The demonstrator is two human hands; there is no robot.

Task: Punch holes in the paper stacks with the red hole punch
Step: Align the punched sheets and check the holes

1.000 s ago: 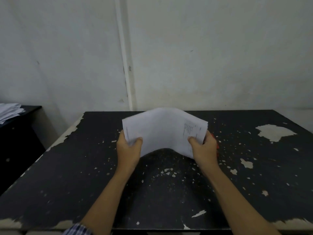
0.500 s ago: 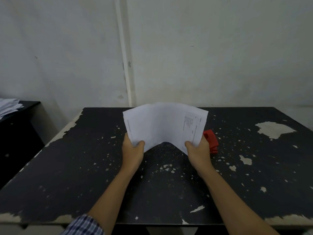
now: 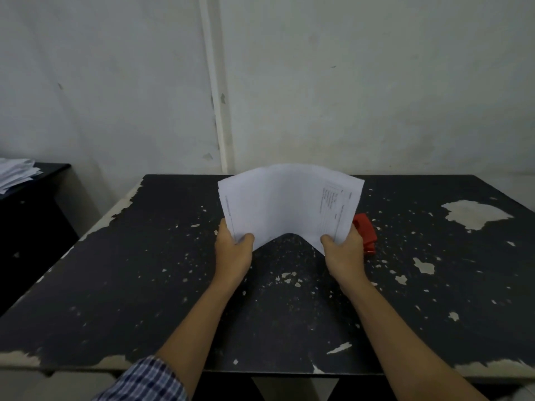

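Note:
A white paper stack (image 3: 285, 204) is held up above the black table (image 3: 144, 285), bowed upward in the middle like an arch. My left hand (image 3: 233, 253) grips its near left corner and my right hand (image 3: 344, 254) grips its near right corner. Printed text runs along the right part of the top sheet. The red hole punch (image 3: 366, 233) rests on the table just right of my right hand, partly hidden behind the paper and the hand.
The table's black top is badly chipped, with pale patches at the right (image 3: 474, 212) and along the edges. A white wall rises behind it. More loose papers (image 3: 16, 173) lie on a dark side table at the far left.
The bowed paper stack has risen slightly and come nearer, which uncovers more of the red hole punch at its right. Both hands keep their grip.

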